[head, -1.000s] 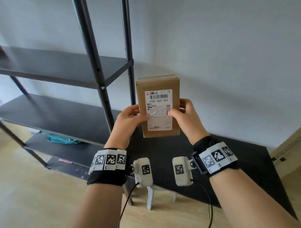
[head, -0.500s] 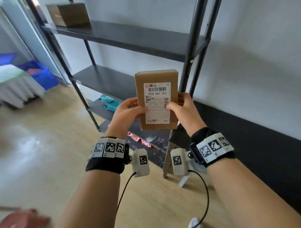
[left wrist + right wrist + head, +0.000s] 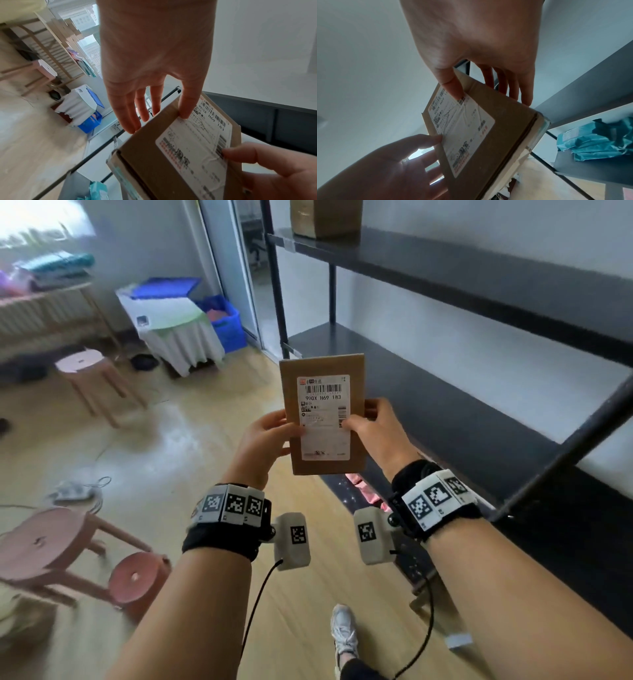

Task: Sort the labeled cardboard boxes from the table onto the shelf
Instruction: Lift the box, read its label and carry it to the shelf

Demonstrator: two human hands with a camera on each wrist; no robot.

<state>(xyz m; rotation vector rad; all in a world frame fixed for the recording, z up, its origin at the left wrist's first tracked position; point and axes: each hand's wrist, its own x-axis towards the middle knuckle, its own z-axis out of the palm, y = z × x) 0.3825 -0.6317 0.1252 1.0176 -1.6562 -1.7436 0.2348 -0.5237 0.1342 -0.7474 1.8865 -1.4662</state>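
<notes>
Cardboard box (image 3: 322,414), flat, brown, white barcode label, pinched upright by both hands' fingers (image 3: 294,429)

Held box (image 3: 322,419): plain brown cardboard; white label (image 3: 324,417) printed with black barcode and "900X H69 183", red logo at the label's top left corner. Shelf (image 3: 479,278): matt black boards and posts. Second brown box (image 3: 325,217) on the upper board. Wristbands (image 3: 229,505): black, with white tiles bearing black square-code patterns. Stools (image 3: 44,537): pink. Far crate (image 3: 222,320): blue. Floor: pale wood grain. Teal wrapping (image 3: 597,139) on a low board.
</notes>
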